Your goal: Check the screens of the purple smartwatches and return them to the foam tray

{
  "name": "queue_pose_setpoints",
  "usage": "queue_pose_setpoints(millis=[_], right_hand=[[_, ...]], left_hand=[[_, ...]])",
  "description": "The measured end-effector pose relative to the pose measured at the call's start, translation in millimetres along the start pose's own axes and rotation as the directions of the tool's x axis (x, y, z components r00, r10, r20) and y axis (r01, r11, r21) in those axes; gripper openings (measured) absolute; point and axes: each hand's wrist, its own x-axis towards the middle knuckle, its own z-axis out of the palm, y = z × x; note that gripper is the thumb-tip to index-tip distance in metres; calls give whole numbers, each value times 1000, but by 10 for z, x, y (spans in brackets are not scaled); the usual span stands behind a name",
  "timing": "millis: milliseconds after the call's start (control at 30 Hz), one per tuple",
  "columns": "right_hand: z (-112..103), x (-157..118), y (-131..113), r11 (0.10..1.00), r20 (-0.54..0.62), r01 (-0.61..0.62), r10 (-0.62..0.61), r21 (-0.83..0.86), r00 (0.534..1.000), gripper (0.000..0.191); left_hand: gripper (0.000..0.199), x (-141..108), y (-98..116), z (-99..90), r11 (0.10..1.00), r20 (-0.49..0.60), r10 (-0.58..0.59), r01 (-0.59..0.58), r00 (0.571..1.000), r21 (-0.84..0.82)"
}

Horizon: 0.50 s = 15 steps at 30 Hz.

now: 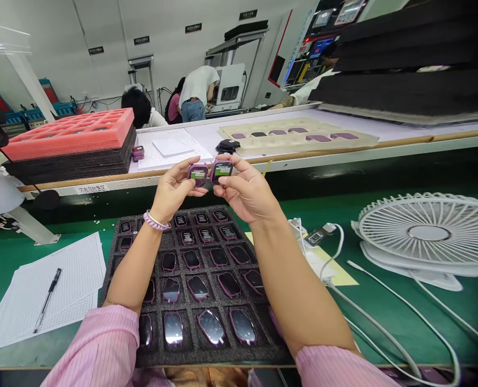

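Note:
My left hand (172,189) pinches a small purple-framed device (197,174), its screen lit with green and white and turned toward me. Beside it, my right hand (248,189) grips a matching purple-framed device (223,170), also lit. The two are held side by side, close together, above the far edge of a black foam tray (185,337). Rows of similar purple-rimmed devices lie in the tray's compartments; those at the back show white text, while the nearer screens are dark or reflective. My forearms hide part of the tray.
Left lie paper sheets (78,269) with a pen (48,300). On the right are a white fan (428,232) and white cables (388,336). A shelf behind holds pink foam trays (73,131), a pale tray (259,141) and stacked black foam (404,97). People work beyond.

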Motion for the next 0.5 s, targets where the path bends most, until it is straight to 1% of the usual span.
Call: queue_pose_setpoints(millis=[167,300,400,500], right_hand=[[67,191,-56,999,57,32,-32,13,998,54],[154,407,-115,997,152,68,-64,-21,986,55],[224,548,-186,994,211,103,-95,-29,973,54],[265,673,-289,986,267,159,-141,-47,953,55]], left_hand=[[64,124,114,-114,1000,-25,31,-31,999,-4],[66,232,253,-241,997,-26,65,-64,998,38],[67,322,356,-339,989,-11,111,-109,994,99],[67,415,452,-398,973,7,178,-177,984,146]])
